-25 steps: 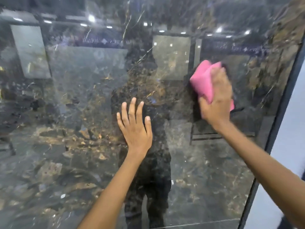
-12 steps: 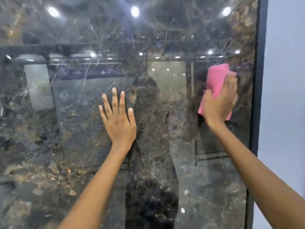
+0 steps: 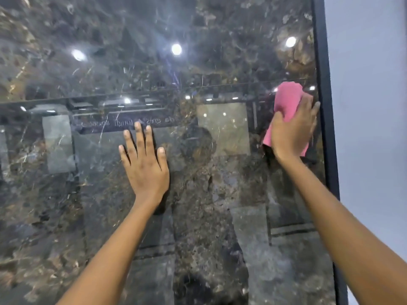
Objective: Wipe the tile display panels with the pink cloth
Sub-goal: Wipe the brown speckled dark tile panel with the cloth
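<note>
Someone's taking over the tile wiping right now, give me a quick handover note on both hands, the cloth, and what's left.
Left hand: flat, fingers spread, bracing on the dark marble tile panel.
Right hand: presses the pink cloth against the panel, close to its dark right edge frame, just under a horizontal seam.
Done: cannot tell how much is wiped; the glossy surface shows faint streaks.
Left: carry on wiping across this panel, above the seam and lower down, then the other panels.
</note>
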`<action>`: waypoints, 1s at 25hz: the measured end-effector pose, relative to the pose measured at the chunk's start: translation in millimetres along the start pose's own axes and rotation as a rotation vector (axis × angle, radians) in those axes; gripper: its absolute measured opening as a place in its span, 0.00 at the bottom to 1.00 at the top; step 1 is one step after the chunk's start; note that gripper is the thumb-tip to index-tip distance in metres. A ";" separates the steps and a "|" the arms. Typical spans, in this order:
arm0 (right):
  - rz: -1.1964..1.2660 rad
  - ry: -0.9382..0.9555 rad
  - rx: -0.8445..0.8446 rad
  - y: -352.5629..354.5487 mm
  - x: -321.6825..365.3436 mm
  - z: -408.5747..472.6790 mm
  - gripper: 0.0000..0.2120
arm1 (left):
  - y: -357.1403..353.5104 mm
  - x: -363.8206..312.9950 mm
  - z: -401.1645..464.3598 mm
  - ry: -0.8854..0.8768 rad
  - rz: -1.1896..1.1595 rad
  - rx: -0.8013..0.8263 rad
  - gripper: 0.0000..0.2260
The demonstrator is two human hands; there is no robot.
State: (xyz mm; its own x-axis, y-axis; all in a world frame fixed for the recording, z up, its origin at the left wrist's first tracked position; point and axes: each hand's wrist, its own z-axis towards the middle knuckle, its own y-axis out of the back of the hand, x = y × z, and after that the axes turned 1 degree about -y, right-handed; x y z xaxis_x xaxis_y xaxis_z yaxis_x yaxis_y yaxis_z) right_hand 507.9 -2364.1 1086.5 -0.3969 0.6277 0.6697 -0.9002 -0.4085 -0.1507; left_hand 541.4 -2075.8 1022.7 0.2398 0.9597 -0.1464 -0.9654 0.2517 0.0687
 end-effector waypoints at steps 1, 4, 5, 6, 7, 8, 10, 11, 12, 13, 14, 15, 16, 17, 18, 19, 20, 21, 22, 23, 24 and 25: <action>0.006 -0.063 -0.017 -11.0 20.3 -11.2 0.33 | 0.5 0.8 0.2 -0.003 0.002 0.002 0.26; 0.002 0.606 0.219 -49.8 65.7 -74.6 0.34 | 1.7 0.6 3.5 -0.005 0.006 -0.002 0.26; -0.073 0.916 0.368 -54.9 68.5 -89.3 0.35 | 2.2 0.5 2.3 -0.007 0.008 -0.002 0.26; -0.146 1.119 0.463 -53.8 66.6 -83.3 0.35 | 2.1 1.1 0.9 -0.015 0.014 -0.002 0.26; -0.168 1.196 0.481 -49.4 61.8 -63.1 0.35 | 2.0 1.7 0.4 -0.023 0.022 0.000 0.26; -0.153 1.119 0.465 -41.9 55.0 -41.7 0.33 | 2.2 2.2 0.8 -0.027 0.030 0.005 0.26; -0.082 0.668 0.268 -24.6 37.7 -6.6 0.31 | 1.7 2.0 1.5 -0.028 0.044 0.012 0.26; -0.085 0.376 0.153 -19.1 34.1 -0.6 0.31 | 1.3 1.5 1.0 -0.028 0.050 0.014 0.26; -0.131 0.143 0.092 -20.3 40.4 -8.8 0.33 | 1.3 1.8 0.8 -0.027 0.050 0.019 0.26; -0.159 0.037 0.078 -27.4 56.3 -24.5 0.34 | 1.8 2.4 0.8 -0.027 0.048 0.024 0.26; -0.138 0.099 0.107 -36.4 76.2 -42.9 0.35 | 2.9 2.6 1.0 -0.025 0.046 0.029 0.26; -0.112 0.329 0.183 -45.6 94.4 -62.2 0.35 | 3.7 2.4 1.7 -0.025 0.041 0.034 0.26; -0.139 0.633 0.318 -53.3 104.0 -76.3 0.35 | 4.0 2.0 2.2 -0.029 0.035 0.042 0.27; -0.214 0.888 0.454 -51.4 107.3 -77.9 0.35 | 4.5 2.0 2.8 -0.035 0.026 0.048 0.27; -0.251 1.019 0.527 -44.9 102.8 -61.9 0.34 | 5.6 2.9 3.0 -0.038 0.014 0.050 0.27; -0.228 1.019 0.527 -38.2 89.8 -39.8 0.33 | 7.6 4.2 2.4 -0.034 -0.001 0.050 0.26; -0.164 0.901 0.454 -30.6 70.9 -18.1 0.31 | 11.0 4.5 2.3 -0.019 -0.022 0.046 0.26; -0.093 0.703 0.316 -22.8 46.4 3.2 0.29 | 15.3 1.9 3.6 0.004 -0.049 0.034 0.25; -0.053 0.468 0.169 -12.7 23.0 14.9 0.29 | 20.0 -5.0 7.7 0.024 -0.079 0.007 0.23; -0.062 0.282 0.068 -5.9 6.1 10.5 0.30 | 23.3 -15.6 14.4 0.036 -0.119 -0.029 0.20; -0.083 0.216 0.019 -5.9 -3.7 -7.8 0.32 | 24.2 -28.9 21.7 0.037 -0.165 -0.063 0.17; -0.064 0.289 0.020 -9.7 -8.6 -32.6 0.33 | 22.1 -42.6 28.4 0.023 -0.208 -0.081 0.16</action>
State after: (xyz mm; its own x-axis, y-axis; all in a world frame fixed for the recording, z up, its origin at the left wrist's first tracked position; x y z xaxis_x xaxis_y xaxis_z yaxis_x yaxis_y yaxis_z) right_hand 514.2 -2343.9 1058.5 -0.3762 0.8142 0.4421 -0.9226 -0.3730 -0.0980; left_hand 512.7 -2107.5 1058.4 0.4332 0.8847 -0.1720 -0.9006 0.4324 -0.0443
